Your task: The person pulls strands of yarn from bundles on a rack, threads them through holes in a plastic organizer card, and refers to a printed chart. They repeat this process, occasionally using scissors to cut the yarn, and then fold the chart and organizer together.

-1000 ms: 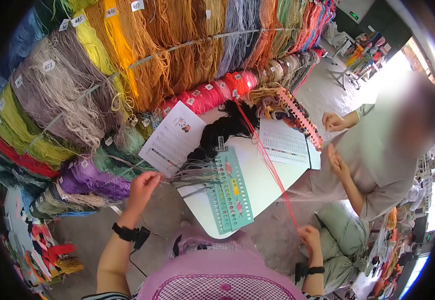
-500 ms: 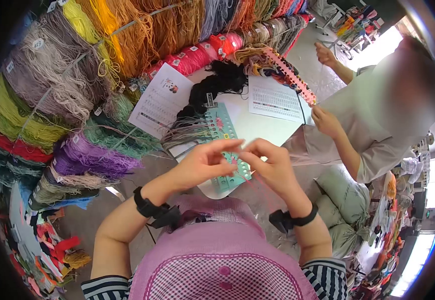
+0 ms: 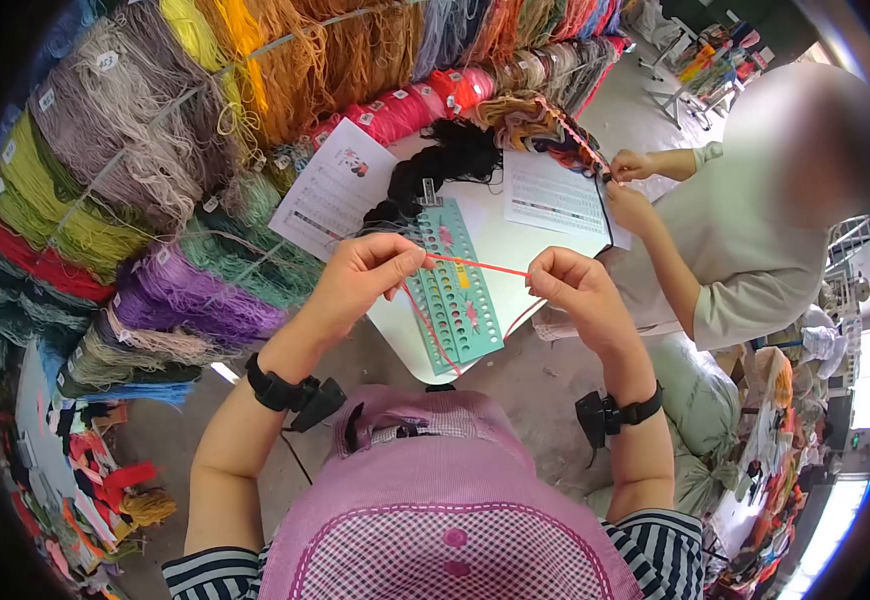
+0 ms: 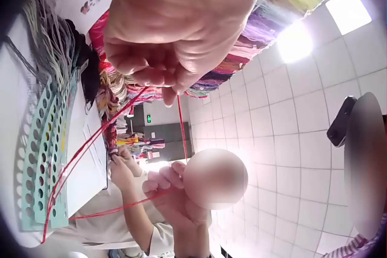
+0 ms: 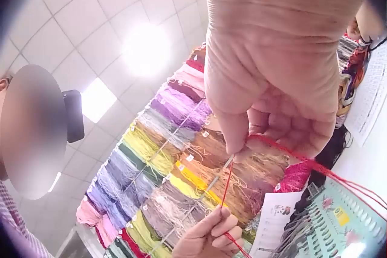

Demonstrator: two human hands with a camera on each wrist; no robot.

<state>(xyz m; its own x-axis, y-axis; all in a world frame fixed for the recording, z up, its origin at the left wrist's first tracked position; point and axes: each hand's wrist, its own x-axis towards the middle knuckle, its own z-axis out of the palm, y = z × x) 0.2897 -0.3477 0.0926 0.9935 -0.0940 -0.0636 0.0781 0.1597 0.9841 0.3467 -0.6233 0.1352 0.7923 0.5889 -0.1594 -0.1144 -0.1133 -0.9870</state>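
Observation:
A strand of red thread (image 3: 480, 265) is stretched between my two hands over the white table. My left hand (image 3: 360, 285) pinches one end of the span between thumb and fingertips. The other end is pinched by my right hand (image 3: 580, 300), as the right wrist view also shows. From both hands, loose red lengths hang down in loops. Below the thread lie teal thread cards (image 3: 475, 335) with rows of holes and pink flower prints. Grey threads (image 4: 51, 37) are attached to the cards, seen in the left wrist view.
Racks of coloured thread skeins (image 3: 145, 110) line the left and back. Black thread (image 3: 445, 165) and two printed sheets, one a panda sheet (image 3: 340, 185), lie on the table (image 3: 435, 365). Another person (image 3: 745, 220) works at the right with a pink card of threads.
My hands were wide apart, the right drawing long red threads far to the right. They came together over the cards, and now hold a short taut span between them.

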